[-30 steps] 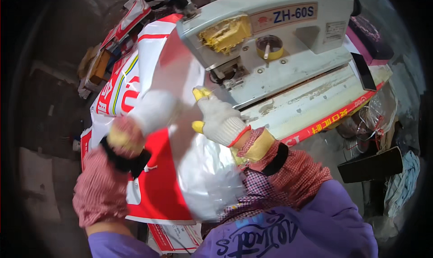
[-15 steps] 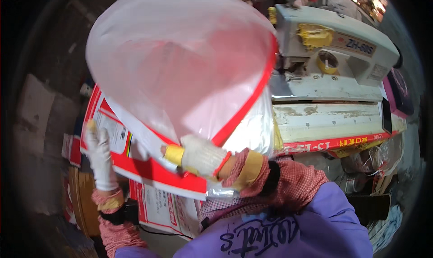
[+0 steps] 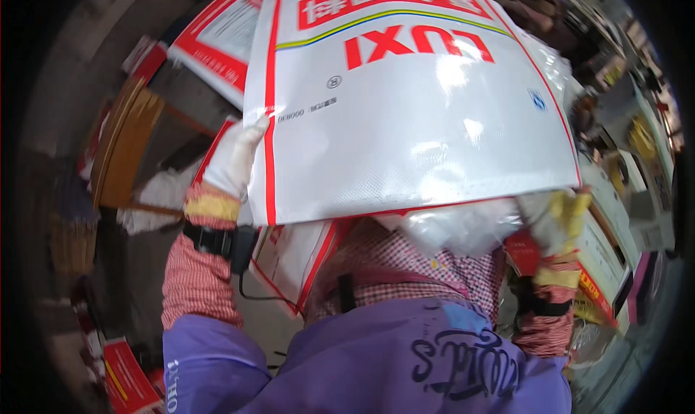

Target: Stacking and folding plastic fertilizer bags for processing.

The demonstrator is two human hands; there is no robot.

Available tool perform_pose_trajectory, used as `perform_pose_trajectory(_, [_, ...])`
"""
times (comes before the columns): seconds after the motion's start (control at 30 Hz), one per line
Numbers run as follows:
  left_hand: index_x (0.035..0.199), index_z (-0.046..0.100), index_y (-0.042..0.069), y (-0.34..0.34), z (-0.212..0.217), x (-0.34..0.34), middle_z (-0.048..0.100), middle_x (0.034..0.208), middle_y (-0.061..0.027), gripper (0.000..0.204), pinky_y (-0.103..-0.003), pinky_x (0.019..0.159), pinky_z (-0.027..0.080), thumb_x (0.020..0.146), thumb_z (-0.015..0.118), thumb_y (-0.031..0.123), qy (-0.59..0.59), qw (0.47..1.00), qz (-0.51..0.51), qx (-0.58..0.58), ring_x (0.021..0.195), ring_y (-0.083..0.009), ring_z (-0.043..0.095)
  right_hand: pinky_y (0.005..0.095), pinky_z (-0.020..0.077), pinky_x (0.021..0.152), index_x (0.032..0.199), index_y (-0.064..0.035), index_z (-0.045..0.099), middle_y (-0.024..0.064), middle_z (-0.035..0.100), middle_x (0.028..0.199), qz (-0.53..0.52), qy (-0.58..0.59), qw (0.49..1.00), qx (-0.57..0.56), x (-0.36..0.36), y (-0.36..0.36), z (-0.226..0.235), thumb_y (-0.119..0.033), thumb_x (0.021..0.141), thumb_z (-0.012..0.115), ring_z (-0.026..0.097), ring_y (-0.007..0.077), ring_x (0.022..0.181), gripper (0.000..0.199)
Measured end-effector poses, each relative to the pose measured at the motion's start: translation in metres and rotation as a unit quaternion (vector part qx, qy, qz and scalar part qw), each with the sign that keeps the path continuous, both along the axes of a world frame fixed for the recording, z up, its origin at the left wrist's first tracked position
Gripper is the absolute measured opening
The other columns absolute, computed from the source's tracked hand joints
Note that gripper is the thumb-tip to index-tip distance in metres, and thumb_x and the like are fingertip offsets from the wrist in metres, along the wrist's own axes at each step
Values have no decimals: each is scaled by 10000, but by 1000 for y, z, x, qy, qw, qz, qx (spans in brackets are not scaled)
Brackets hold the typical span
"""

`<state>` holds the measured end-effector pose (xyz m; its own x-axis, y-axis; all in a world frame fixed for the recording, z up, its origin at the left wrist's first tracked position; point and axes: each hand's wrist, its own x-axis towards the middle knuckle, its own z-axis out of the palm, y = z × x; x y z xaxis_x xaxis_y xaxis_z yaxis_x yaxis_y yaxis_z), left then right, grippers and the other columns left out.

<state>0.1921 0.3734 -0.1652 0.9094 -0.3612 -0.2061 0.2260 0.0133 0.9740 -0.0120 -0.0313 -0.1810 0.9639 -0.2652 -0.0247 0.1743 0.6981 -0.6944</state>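
- Woven sack (image 3: 405, 117): white, glossy, with red edge lines and red lettering. We find it held up flat in front of the chest, spread between the two hands and filling the upper middle of the view.
- Clear plastic liner (image 3: 456, 226): crumpled film that we see bulging out beneath the sack's lower edge, toward its right corner.
- Left hand (image 3: 233, 161): in a white knitted glove with a yellow cuff. We note its fingers closed over the sack's left edge, near the red stripe (the thumb is hidden behind the sack).
- Right hand (image 3: 556, 218): gloved white and yellow. We see it closed at the sack's lower right corner, touching both sack and liner; how much of each it grips we cannot tell.
- Forearms: checked red-and-white sleeves, with a dark band at each wrist.
- Apron (image 3: 405, 356): purple, with dark lettering, across the lower frame.
- Further sacks (image 3: 289, 258): same white and red kind, lying below and behind the held one.
- Sewing machine (image 3: 615, 197): pale body with yellow parts, at the right edge, just beside the right hand.
- Wooden frame (image 3: 127, 146): brown, at the left, well apart from the left hand.
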Motion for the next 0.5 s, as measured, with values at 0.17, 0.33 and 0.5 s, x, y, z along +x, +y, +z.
perform_pose_trajectory(0.17, [1124,510,-50,78,34,-20,591,1032,-82,409,-276,830,434,888,500,283,-151,973,26,173,917,-140,557,359,395,935,1176,31,471,129,525,1181,-186,194,959,90,58,-31,-21,-368,920,395,478,222,1103,480])
perform_pose_trajectory(0.33, [1051,559,-46,180,40,-113,618,911,-95,367,-278,766,439,849,534,259,-219,911,283,204,832,-143,552,313,467,822,1129,33,504,126,589,1057,-65,-26,936,-346,118,19,-60,-177,896,492,579,214,925,313])
perform_pose_trajectory(0.5, [975,573,-56,221,-73,-259,607,834,-121,295,-325,712,457,802,531,180,-43,795,547,259,751,-154,551,299,481,725,1135,11,501,134,586,1036,-1,-20,786,-618,91,149,-19,-278,896,513,572,219,922,375])
